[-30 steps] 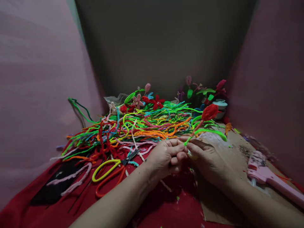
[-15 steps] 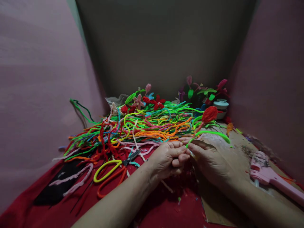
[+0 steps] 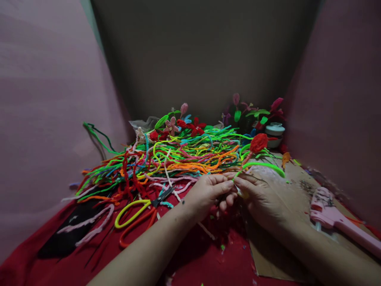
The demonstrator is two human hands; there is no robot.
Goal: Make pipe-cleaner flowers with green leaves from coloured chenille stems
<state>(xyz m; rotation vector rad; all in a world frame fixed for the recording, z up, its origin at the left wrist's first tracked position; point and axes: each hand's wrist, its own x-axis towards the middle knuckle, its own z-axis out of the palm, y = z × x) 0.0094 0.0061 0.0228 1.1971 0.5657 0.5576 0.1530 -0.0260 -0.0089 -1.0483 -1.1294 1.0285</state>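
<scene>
My left hand [image 3: 212,195] pinches the lower end of a bright green pipe cleaner [image 3: 264,165] between thumb and finger. Right beside it, my right hand [image 3: 257,198] closes on the same green pipe cleaner, near the stem of a red fuzzy flower bud [image 3: 258,143]. The bud stands above my right hand, and the green piece arches out to the right below it. The fingertips of both hands nearly meet, and the joint between them is mostly hidden.
Beyond my hands lies a large pile of coloured pipe cleaners [image 3: 190,153] with finished flowers [image 3: 196,127] behind. Scissors [image 3: 154,203] lie at left on red cloth [image 3: 208,262]. At right are cardboard [image 3: 268,260], a pink glue gun [image 3: 336,216] and a lidded jar [image 3: 274,134].
The whole view has shifted slightly, with everything a little further left. My left fingers have shifted and loosened slightly below the pinch; both hands keep hold of the green pipe cleaner.
</scene>
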